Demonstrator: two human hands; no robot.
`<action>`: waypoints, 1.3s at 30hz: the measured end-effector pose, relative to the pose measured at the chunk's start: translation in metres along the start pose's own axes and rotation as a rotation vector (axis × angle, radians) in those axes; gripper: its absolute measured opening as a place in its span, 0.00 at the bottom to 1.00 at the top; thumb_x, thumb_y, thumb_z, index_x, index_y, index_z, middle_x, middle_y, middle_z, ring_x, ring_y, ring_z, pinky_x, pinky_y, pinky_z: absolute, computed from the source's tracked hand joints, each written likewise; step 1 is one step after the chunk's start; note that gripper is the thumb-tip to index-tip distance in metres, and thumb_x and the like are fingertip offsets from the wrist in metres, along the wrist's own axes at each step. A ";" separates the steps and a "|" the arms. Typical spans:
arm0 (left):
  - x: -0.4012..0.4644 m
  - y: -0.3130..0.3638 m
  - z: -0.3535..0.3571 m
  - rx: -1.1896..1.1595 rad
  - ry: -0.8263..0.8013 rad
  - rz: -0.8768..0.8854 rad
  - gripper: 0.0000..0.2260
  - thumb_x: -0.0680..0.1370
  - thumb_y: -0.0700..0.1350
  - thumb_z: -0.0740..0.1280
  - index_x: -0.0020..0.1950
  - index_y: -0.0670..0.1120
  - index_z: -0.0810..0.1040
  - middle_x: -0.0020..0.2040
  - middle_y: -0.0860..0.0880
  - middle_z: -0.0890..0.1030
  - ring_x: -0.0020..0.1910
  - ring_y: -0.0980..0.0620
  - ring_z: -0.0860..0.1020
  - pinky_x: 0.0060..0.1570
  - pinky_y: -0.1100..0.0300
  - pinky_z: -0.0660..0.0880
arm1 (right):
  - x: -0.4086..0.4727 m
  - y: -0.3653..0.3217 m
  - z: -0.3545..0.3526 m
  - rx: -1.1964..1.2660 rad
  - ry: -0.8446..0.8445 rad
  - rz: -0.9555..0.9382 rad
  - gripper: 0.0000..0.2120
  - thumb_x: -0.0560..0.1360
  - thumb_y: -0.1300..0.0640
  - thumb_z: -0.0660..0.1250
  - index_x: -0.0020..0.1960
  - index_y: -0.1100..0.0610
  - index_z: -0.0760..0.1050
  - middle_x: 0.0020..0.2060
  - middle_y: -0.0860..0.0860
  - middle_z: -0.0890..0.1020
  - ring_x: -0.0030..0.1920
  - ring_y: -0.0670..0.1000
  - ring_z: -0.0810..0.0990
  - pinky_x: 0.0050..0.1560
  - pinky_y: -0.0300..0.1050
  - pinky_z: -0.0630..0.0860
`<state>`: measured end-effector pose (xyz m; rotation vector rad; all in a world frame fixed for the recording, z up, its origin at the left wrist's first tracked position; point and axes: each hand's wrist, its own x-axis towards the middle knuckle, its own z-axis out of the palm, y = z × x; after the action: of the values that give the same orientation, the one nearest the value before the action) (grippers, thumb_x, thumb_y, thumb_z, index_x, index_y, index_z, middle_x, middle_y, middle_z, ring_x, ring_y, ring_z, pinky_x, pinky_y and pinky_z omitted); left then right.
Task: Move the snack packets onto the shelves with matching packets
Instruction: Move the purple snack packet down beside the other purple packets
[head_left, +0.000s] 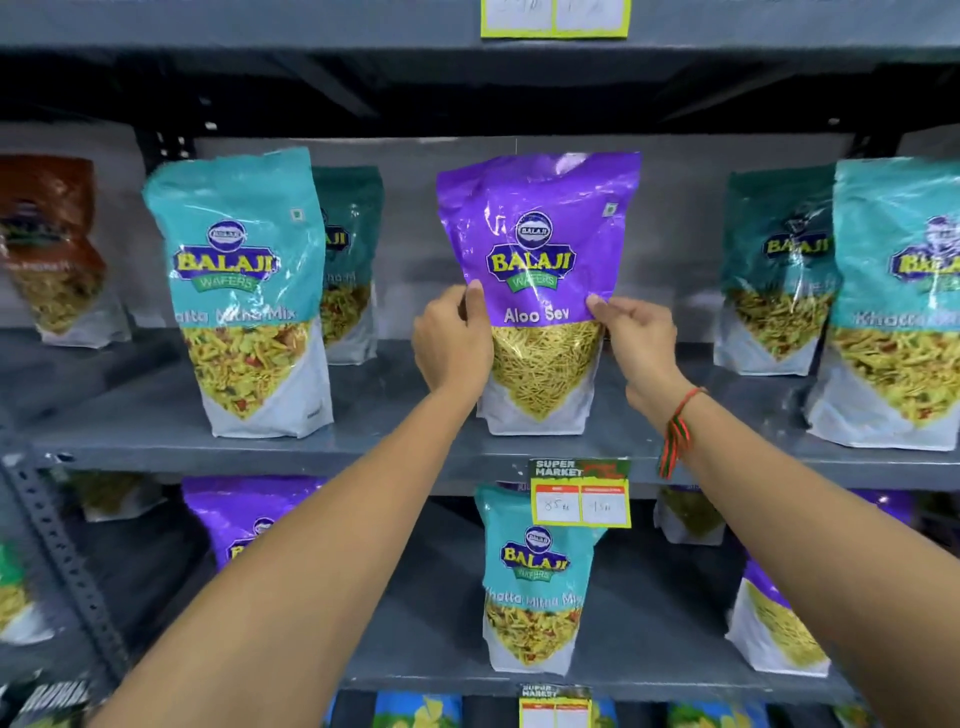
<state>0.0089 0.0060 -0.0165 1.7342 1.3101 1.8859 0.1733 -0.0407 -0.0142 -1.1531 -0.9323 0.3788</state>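
Forearms reach up; my left hand (453, 340) and right hand (640, 340) each close a pinch grip on the purple packet (540, 249), standing among teal packets (239, 291). Next: lift it clear, down to the purple row (244, 512) below.

A: What's hidden around the purple Aloo Sev packet (540, 291)?

B: Its side edges, under the left hand (453, 343) and right hand (641, 345). Whether its base touches the shelf, can't tell.

A: Left of it?

B: Brown packet (52, 249), blurred, name unreadable.

A: Right?

B: Teal packet (898, 306), cut by the frame edge.

A: Below?

B: Price tag (581, 492), figures too faint. Purple packet (244, 512) partly behind the left forearm.
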 end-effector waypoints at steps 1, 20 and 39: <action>-0.002 0.002 -0.005 -0.007 0.013 0.000 0.20 0.81 0.51 0.60 0.30 0.48 0.64 0.29 0.48 0.71 0.34 0.41 0.72 0.33 0.56 0.59 | -0.004 -0.004 0.001 0.009 -0.006 -0.021 0.10 0.75 0.57 0.72 0.35 0.50 0.82 0.39 0.51 0.82 0.41 0.44 0.76 0.41 0.34 0.74; -0.139 -0.028 -0.202 -0.034 0.176 -0.047 0.16 0.80 0.49 0.62 0.34 0.44 0.68 0.25 0.52 0.65 0.28 0.56 0.64 0.33 0.53 0.62 | -0.204 0.000 0.018 0.049 -0.306 -0.058 0.28 0.71 0.43 0.71 0.43 0.73 0.77 0.41 0.74 0.81 0.39 0.49 0.69 0.42 0.49 0.68; -0.192 -0.246 -0.151 0.378 -0.041 -0.292 0.17 0.79 0.48 0.62 0.34 0.42 0.76 0.31 0.42 0.78 0.33 0.47 0.71 0.33 0.55 0.57 | -0.238 0.226 0.083 -0.225 -0.336 0.264 0.28 0.74 0.42 0.66 0.35 0.69 0.73 0.27 0.54 0.68 0.33 0.47 0.65 0.36 0.48 0.63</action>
<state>-0.1689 -0.0577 -0.3073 1.6166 1.8818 1.5065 0.0121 -0.0642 -0.3108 -1.4527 -1.1379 0.7115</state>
